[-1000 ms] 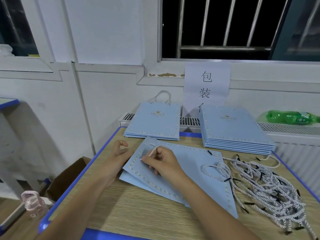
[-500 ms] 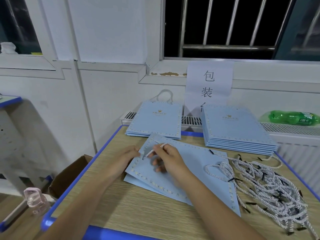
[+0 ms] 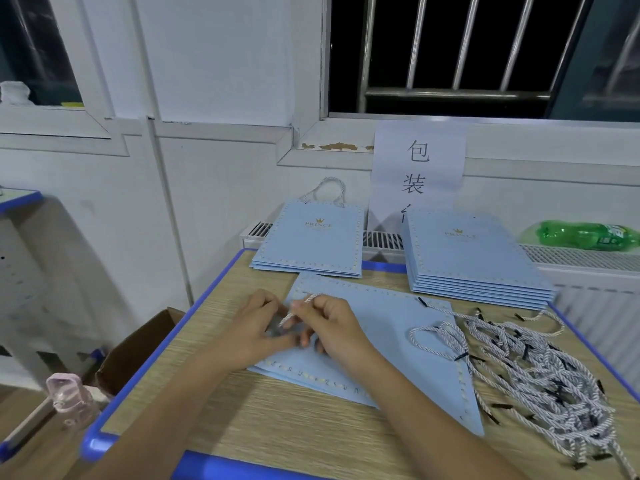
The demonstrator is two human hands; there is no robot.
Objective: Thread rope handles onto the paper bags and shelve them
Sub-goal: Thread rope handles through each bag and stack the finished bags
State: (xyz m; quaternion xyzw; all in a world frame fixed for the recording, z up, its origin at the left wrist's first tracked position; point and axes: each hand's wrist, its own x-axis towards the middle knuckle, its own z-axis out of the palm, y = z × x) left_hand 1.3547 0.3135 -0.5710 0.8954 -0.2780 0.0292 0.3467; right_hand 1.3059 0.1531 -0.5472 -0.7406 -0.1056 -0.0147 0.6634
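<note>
a flat pale-blue paper bag (image 3: 388, 344) lies near the middle of the wood-topped bench (image 3: 311, 431), its long axis running from the far-left corner toward the near right edge. at its far-left end the right hand (image 3: 329, 327) pinches a white twisted rope handle (image 3: 300, 306), fingers curled tight; the rope slants toward the left hand (image 3: 256, 327), touching beside it, whose grip i cannot tell. loose rope handles (image 3: 533, 368) pile by the right edge, finished and unthreaded blue bag stacks (image 3: 311, 237) along the far edge.

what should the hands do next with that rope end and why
Probably feed the rope tip through the hole at the bag edge. The right hand pinches the rope right above that edge, and the left hand steadies the bag beside it; the hole itself is hidden.
</note>
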